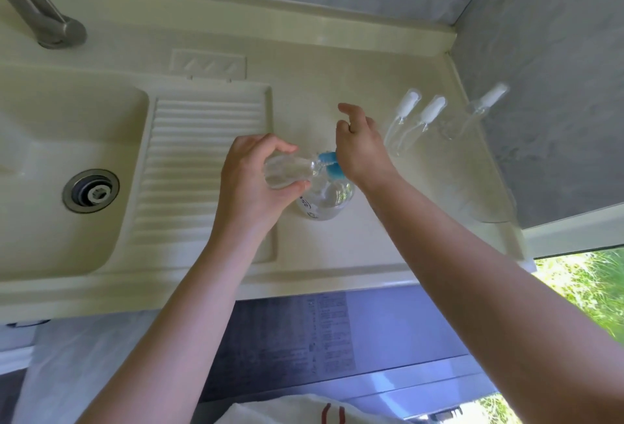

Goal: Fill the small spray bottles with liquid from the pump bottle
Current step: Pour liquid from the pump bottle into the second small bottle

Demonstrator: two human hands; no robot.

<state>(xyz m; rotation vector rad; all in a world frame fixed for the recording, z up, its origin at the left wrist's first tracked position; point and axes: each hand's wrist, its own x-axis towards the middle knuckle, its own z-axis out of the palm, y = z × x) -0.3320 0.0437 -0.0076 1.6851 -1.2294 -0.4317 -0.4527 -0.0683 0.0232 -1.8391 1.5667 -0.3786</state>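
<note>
My left hand grips a small clear spray bottle, tilted on its side with its open neck at the blue nozzle of the pump bottle. The clear pump bottle stands on the counter below both hands. My right hand rests on top of the blue pump head, fingers bent over it, forefinger raised. Three spray heads with white tops lie on the counter to the right: two side by side and one further right.
A cream counter runs into a ribbed drainboard and a sink basin with a metal drain on the left. A metal tap stands at the back left. A grey wall closes the right side.
</note>
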